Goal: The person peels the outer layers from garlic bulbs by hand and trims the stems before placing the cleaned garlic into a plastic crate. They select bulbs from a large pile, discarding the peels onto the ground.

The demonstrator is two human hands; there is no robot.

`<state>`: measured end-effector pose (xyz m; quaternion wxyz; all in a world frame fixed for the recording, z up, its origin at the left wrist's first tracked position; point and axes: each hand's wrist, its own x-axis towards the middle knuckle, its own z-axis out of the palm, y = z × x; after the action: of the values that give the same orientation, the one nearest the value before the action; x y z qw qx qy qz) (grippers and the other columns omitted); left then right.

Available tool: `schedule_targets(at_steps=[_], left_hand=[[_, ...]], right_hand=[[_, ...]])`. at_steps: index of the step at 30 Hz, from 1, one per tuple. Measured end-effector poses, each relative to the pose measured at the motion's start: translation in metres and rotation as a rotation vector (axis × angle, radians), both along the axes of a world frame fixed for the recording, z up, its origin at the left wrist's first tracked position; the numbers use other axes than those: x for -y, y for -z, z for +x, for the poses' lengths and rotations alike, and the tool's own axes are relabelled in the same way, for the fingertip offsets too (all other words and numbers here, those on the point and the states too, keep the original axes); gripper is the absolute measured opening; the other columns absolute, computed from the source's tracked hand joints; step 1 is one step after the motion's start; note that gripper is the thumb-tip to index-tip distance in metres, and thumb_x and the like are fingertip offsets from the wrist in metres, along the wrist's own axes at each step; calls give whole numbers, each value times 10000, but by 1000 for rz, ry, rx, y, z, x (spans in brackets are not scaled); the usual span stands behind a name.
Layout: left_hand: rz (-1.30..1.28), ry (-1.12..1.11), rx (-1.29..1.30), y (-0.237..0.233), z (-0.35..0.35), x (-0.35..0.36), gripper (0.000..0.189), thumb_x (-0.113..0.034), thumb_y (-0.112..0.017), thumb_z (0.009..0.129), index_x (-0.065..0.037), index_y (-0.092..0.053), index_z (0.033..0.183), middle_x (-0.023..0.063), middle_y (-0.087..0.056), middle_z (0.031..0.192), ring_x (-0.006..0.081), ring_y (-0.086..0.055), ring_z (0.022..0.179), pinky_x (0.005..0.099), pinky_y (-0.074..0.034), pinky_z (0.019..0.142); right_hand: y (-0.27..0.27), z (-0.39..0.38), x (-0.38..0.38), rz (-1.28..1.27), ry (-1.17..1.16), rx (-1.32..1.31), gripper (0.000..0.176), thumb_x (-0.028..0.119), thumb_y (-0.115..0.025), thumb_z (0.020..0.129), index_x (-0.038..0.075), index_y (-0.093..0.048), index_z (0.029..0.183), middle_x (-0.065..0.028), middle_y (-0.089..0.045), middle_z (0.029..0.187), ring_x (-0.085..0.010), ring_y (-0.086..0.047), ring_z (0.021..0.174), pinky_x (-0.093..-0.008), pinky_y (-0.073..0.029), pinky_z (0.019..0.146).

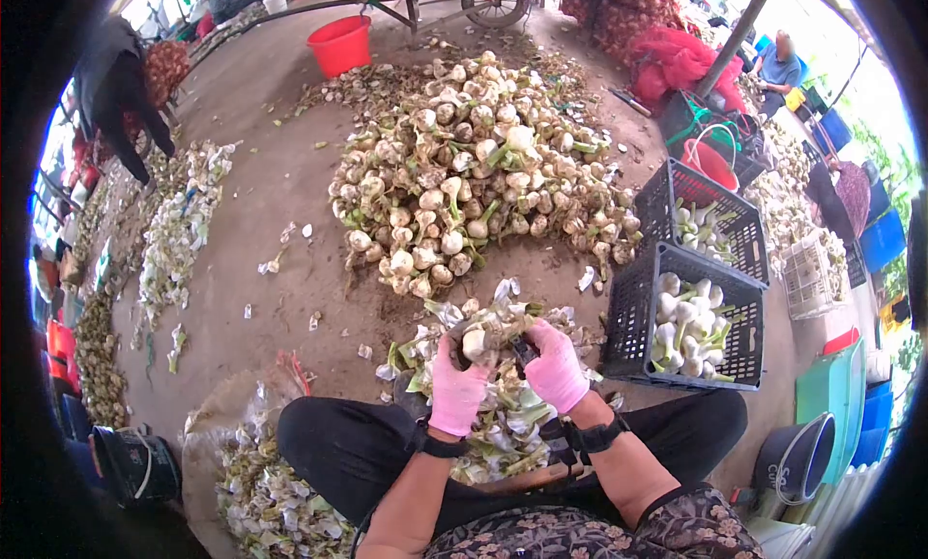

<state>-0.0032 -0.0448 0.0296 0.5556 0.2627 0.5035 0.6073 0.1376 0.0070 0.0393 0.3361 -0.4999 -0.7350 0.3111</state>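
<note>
While your left hand (458, 393) grips a garlic bulb (473, 344), your right hand (558, 369) clasps a dark tool (523, 350).
Loose peelings (510, 426) lie beneath both.

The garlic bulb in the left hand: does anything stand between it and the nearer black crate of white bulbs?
Yes: the right hand, holding a dark tool, is between the garlic bulb and the black crate. Past it rises the crate's side wall; nothing visible covers the open top.
</note>
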Motion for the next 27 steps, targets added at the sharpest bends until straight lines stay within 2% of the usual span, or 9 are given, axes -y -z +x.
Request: schedule_targets(at_steps=[2,4,10,11,16,19,23,26,27], left_hand=[[22,47,82,-12,-1,5,434,79,-579,834,24,-426,1236,86,-583,1121,158,-571,1022,275,-481,878],[72,99,105,-5,0,8,479,-53,-588,887,25,-366,1304,131,-591,1130,190,-613,990,293,-500,861],[-85,138,390,5,4,6,410,62,-491,891,24,-414,1292,103,-567,1158,203,-592,1017,332,-527,875],[-81,141,387,8,5,5,410,62,-491,891,24,-414,1292,103,-567,1158,203,-592,1017,332,-527,875],[-176,100,415,18,11,8,396,39,-499,907,21,-393,1288,116,-577,1120,242,-615,984,371,-543,845],[-145,151,410,12,14,19,433,47,-501,902,2,-378,1314,110,-553,1159,222,-588,1018,366,-524,877],[-129,170,504,2,9,16,494,62,-501,890,-18,-351,1354,89,-521,1212,188,-550,1069,321,-481,912],[-131,164,500,3,5,10,507,46,-515,889,-41,-352,1361,69,-514,1222,170,-538,1079,299,-476,890],[-120,169,479,5,5,9,503,36,-532,884,-33,-359,1351,84,-527,1212,187,-540,1092,319,-465,920]], right_hand=[[-16,0,-3,67,-17,-34,270,-81,-514,661,-14,-626,897,-180,-583,831,-376,-573,803,-376,-453,707],[-31,-1,-10,25,-50,-42,256,-70,-514,653,-13,-620,879,-181,-559,833,-370,-567,818,-384,-444,701],[12,-3,-27,33,26,140,232,-43,-506,657,3,-623,852,-179,-543,825,-387,-547,819,-407,-440,716],[13,-1,-30,-117,13,233,302,5,-556,665,53,-652,947,-189,-586,1009,-376,-573,952,-388,-476,831],[51,2,-37,-15,80,227,205,53,-572,707,92,-657,890,-174,-595,965,-353,-593,937,-392,-483,835],[77,30,-56,-210,283,416,168,141,-617,744,96,-662,900,-171,-594,995,-351,-592,943,-409,-488,827],[35,45,-40,-87,128,533,405,114,-657,734,97,-618,1136,-171,-585,1033,-346,-580,977,-409,-464,891],[-3,43,-31,-28,-61,149,497,12,-606,731,86,-572,1222,-176,-574,1138,-336,-575,1031,-381,-429,955],[-10,43,-29,-233,-198,-35,495,-7,-589,733,77,-570,1220,-174,-571,1168,-322,-572,1053,-364,-424,964]])
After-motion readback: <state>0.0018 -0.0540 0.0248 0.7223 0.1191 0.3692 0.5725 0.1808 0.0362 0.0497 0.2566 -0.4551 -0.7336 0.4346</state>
